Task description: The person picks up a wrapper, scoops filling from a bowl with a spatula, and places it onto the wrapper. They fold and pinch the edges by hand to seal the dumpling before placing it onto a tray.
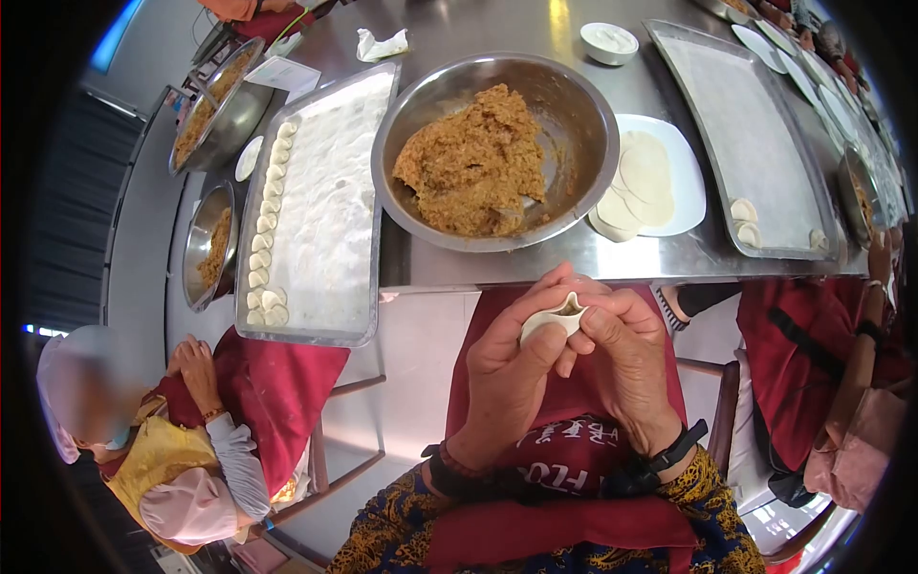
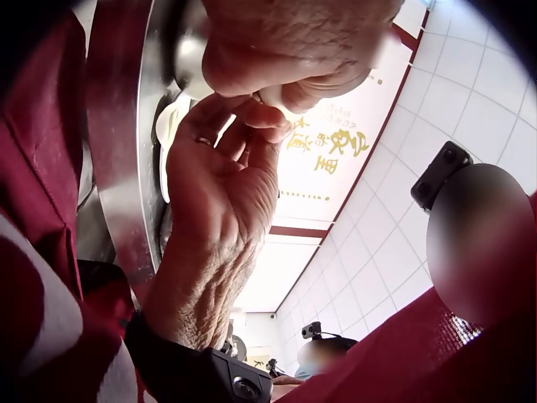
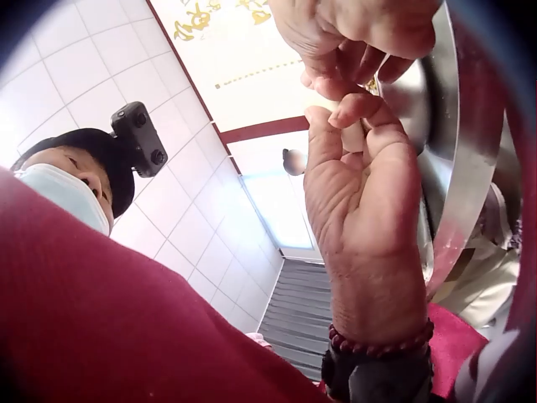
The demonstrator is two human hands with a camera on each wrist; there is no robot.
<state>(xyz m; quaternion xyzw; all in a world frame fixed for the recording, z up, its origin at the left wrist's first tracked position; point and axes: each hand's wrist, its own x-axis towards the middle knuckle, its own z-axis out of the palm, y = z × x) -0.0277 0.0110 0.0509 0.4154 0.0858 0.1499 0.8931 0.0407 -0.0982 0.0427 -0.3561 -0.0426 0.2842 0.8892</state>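
Along the table's left edge, a long tray (image 1: 320, 206) dusted with flour carries a row of finished dumplings (image 1: 268, 215) down its left rim. Beside it, at the near edge of the steel table (image 1: 622, 260), stands a wide bowl (image 1: 574, 105) of brown filling (image 1: 473, 163). Below that edge, off the table and over a red apron (image 1: 564, 397), the left hand (image 1: 507, 373) cups the dumpling (image 1: 550, 320) in curled fingers. The dumpling is pale, smooth dough folded into a half-moon, its upper seam wavy and partly open. The right hand (image 1: 631, 359) pinches that seam, thumb pressed close. A little free space lies between the hands and the table edge. Seated people are close on both sides. Right of the bowl sits a plate of round wrappers (image 1: 645, 172), then a second tray (image 1: 746, 134)
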